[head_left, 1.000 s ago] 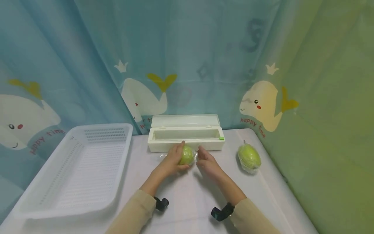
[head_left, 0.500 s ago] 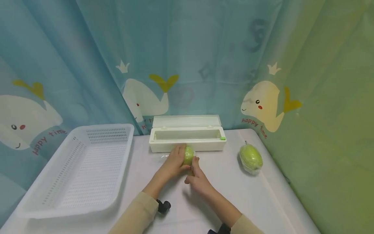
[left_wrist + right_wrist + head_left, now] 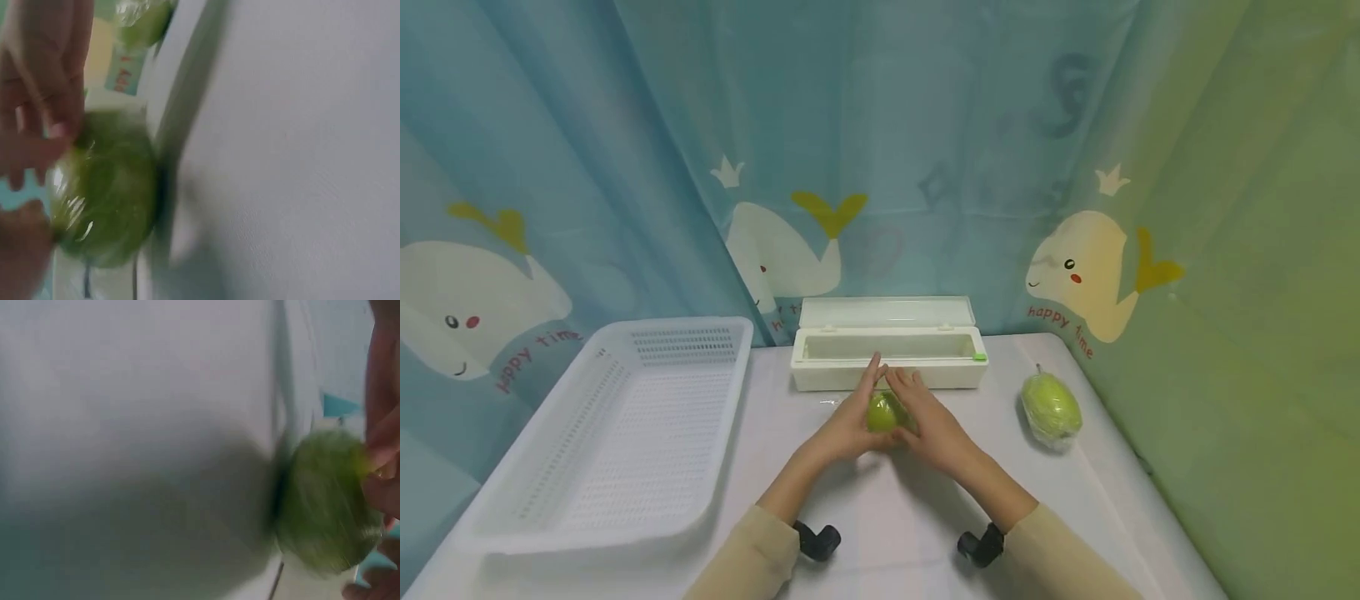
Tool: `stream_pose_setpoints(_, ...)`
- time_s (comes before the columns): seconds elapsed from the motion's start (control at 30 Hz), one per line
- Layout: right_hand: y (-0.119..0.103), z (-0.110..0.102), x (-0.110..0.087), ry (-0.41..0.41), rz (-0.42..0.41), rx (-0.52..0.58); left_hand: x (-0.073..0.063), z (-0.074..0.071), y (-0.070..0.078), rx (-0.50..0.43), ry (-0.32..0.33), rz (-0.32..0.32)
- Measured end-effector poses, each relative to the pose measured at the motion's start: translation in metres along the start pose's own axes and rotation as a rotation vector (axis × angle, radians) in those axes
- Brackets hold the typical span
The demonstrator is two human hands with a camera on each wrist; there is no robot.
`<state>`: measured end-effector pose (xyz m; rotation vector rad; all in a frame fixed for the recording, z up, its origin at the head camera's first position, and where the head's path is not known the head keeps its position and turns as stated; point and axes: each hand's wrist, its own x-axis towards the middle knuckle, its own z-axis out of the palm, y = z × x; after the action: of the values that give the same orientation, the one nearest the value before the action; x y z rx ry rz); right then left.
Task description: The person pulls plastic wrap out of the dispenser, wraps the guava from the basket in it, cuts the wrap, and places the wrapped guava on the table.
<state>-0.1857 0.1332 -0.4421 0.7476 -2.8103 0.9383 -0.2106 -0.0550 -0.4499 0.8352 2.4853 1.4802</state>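
A green fruit (image 3: 884, 412) wrapped in shiny clear film sits on the white table, just in front of a long white box. My left hand (image 3: 844, 423) curves round its left side, thumb toward me. From the right, my right hand (image 3: 937, 425) curves round the same fruit. The fingertips of both hands meet over its far side and the thumbs come close together at its near side. In the left wrist view, fingers press film against the upper part of the fruit (image 3: 106, 187). The right wrist view shows the fruit (image 3: 328, 506) blurred, with fingertips at its side.
The long white box (image 3: 887, 377) stands at the back with its lid raised and a green slider at its right end. A second film-wrapped green fruit (image 3: 1051, 408) lies to the right. At left is a white slotted basket (image 3: 737, 400). A whale-print curtain (image 3: 910, 150) hangs behind.
My right hand drew in to the fruit, dipped toward its near side, then moved up and opened round its right side. My left fingers shifted slightly and spread from the thumb.
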Motion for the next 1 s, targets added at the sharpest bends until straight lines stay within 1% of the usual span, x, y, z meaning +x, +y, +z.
stream_pose_setpoints(0.07,0.004,-0.002,0.003,-0.058,-0.048,-0.054,-0.005,-0.006,0.001,-0.081,0.021,0.036)
stream_pose_setpoints(0.13,0.007,-0.002,0.003,-0.09,-0.067,-0.095,-0.01,-0.012,0.001,-0.089,0.066,0.057)
stream_pose_setpoints(0.2,0.011,-0.001,0.003,-0.1,-0.068,-0.11,-0.014,-0.018,0.001,-0.007,0.128,0.071)
stream_pose_setpoints(0.27,0.014,0.0,0.002,-0.088,-0.054,-0.111,-0.017,-0.024,-0.002,0.109,0.17,0.068)
stream_pose_setpoints(0.33,0.015,0.002,0.001,-0.078,-0.038,-0.077,-0.02,-0.028,-0.004,0.199,0.184,0.057)
stream_pose_setpoints(0.4,0.015,0.003,0.001,-0.076,-0.033,-0.04,-0.022,-0.031,-0.007,0.253,0.181,0.04)
stream_pose_setpoints(0.53,0.015,0.006,-0.001,-0.085,-0.043,-0.002,-0.027,-0.033,-0.012,0.312,0.197,-0.024)
stream_pose_setpoints(0.63,0.015,0.007,-0.002,-0.078,-0.042,-0.007,-0.03,-0.032,-0.013,0.369,0.23,-0.047)
stream_pose_setpoints(0.73,0.016,0.006,-0.004,-0.071,-0.028,-0.007,-0.032,-0.032,-0.012,0.43,0.254,-0.045)
stream_pose_setpoints(0.87,0.017,0.005,-0.005,-0.069,-0.034,-0.003,-0.033,-0.033,-0.013,0.499,0.263,-0.028)
stream_pose_setpoints(0.93,0.018,0.005,-0.005,-0.067,-0.042,-0.002,-0.034,-0.033,-0.014,0.507,0.266,-0.026)
stream_pose_setpoints(1.0,0.018,0.006,-0.006,-0.06,-0.048,-0.004,-0.035,-0.033,-0.016,0.49,0.271,-0.032)
